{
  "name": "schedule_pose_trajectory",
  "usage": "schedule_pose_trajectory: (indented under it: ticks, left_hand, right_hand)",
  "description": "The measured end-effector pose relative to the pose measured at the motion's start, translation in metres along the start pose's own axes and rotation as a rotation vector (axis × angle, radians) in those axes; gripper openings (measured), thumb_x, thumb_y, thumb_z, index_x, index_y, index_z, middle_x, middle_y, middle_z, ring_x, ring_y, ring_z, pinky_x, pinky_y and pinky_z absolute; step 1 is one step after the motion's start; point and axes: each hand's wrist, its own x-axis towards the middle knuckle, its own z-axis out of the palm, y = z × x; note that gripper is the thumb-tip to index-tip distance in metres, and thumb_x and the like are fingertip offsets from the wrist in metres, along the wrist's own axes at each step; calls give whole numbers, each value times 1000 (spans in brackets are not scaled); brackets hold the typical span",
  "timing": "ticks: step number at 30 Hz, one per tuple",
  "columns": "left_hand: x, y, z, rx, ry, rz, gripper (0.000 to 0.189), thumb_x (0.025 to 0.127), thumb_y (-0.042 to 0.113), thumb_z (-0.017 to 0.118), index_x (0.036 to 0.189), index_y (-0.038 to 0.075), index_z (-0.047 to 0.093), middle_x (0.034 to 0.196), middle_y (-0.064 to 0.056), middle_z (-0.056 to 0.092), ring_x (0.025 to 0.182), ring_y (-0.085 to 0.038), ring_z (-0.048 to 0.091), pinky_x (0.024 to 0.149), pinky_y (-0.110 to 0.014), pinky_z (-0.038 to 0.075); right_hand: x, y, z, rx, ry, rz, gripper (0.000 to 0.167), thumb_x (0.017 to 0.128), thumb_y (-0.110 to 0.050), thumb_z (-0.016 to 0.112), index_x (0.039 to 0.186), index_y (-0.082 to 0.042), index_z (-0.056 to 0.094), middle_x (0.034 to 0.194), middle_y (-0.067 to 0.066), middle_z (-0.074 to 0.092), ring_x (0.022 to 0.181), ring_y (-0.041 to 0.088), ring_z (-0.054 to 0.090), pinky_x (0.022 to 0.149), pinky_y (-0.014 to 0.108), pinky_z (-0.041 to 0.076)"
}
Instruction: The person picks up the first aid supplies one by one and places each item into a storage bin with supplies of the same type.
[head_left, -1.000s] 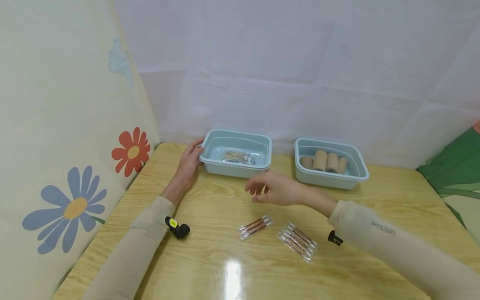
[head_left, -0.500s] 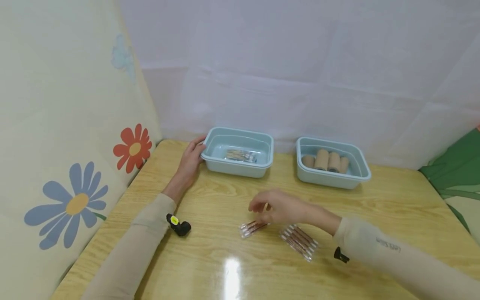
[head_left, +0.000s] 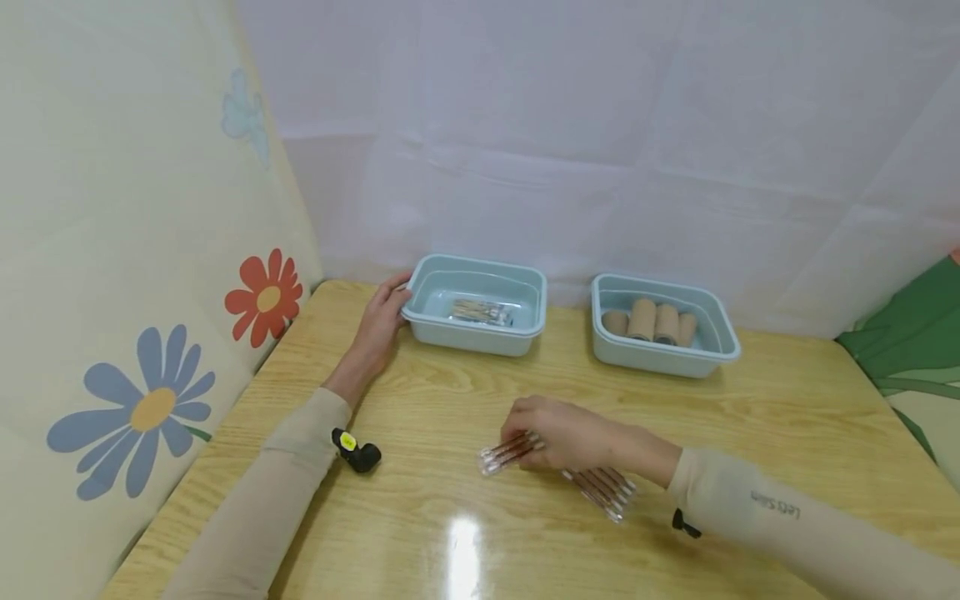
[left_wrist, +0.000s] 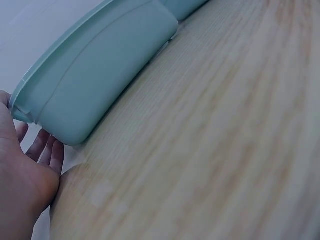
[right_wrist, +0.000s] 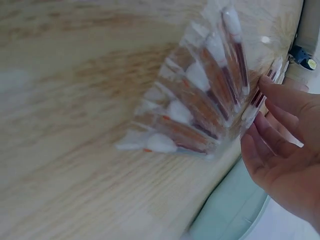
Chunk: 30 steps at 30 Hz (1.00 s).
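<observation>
My left hand (head_left: 378,327) holds the left end of a light blue plastic bin (head_left: 476,340), thumb at the rim and fingers along the end wall. Clear-wrapped swabs (head_left: 482,312) lie inside that bin. Low over the table, my right hand (head_left: 562,433) pinches a small clear pack of cotton swabs (head_left: 501,457) with brown shafts and white tips; its fingers cover part of the pack. A larger pack of the same brown swabs (head_left: 603,493) lies flat beneath the wrist, partly hidden in the head view. In the right wrist view this larger pack (right_wrist: 192,100) fans out beside my fingers.
A second light blue bin (head_left: 660,360) stands to the right with several brown cardboard tubes (head_left: 642,320) in it. White cloth (head_left: 562,167) hangs right behind both bins. A flower-printed panel (head_left: 135,250) borders the wooden table (head_left: 420,517) on the left.
My right hand has come down and nearer from in front of the left bin, and its fingers have closed on the small swab pack. The left hand stays at the bin.
</observation>
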Motion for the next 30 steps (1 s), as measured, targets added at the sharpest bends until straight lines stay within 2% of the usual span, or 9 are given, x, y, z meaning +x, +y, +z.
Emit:
schedule_pose_trajectory:
  ticks: [11,20,30]
  left_hand:
    - [-2,0,0,17,-7,-6,48,107,21,50,151,5,44,149,-19,47,128,-34,48,89,-25,48]
    - [-1,1,1,14,-3,-1,46,107,19,49,150,5,45,148,-18,49,128,-33,49,88,-26,48]
    - [-2,2,1,7,-9,-7,48,107,19,49,152,4,43,150,-20,46,129,-34,48,91,-25,48]
  right_hand:
    - [0,4,4,-46,8,-24,24,91,-15,79,114,-11,73,113,-1,63,106,13,57,95,27,48]
    - [1,5,4,-57,42,-57,22,90,-6,72,111,-9,73,108,-1,64,101,12,59,92,25,49]
    - [4,5,3,-36,43,-60,25,87,1,71,110,-7,74,106,-1,66,98,11,60,88,22,50]
